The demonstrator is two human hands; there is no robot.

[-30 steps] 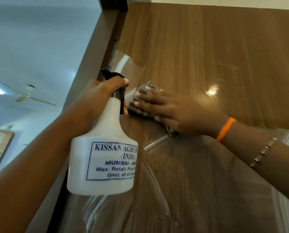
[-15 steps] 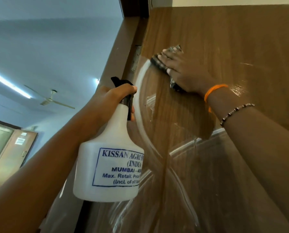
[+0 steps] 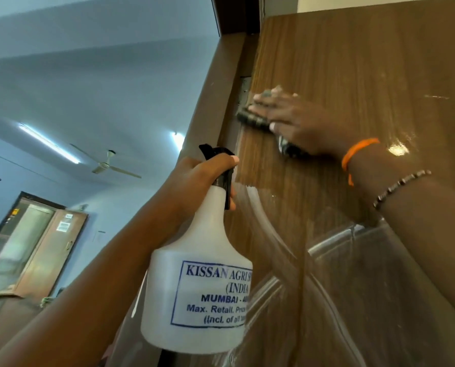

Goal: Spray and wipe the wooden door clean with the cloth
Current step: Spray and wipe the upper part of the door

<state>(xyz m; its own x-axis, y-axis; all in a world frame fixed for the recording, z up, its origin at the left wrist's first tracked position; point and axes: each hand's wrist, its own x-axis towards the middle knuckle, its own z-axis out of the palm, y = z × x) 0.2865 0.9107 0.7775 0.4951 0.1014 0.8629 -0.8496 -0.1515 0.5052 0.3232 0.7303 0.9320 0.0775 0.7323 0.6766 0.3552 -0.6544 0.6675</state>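
The glossy wooden door [image 3: 353, 64] fills the right of the view, with wet streaks and arcs low on its face. My right hand [image 3: 297, 123] lies flat on a dark cloth [image 3: 252, 119] and presses it against the door near the hinge edge. Straight fingers cover most of the cloth. My left hand [image 3: 194, 181] grips the neck of a white spray bottle [image 3: 197, 287] with a black trigger head, held upright beside the door edge, a finger over the top.
The brown door frame [image 3: 221, 83] runs up the left of the door, with a metal hinge [image 3: 244, 88] just by the cloth. Behind, a ceiling fan [image 3: 107, 162], tube lights and a far wooden door [image 3: 49, 250].
My right hand slid the cloth up and then left to the hinge edge. The bottle in my left hand stayed roughly where it was.
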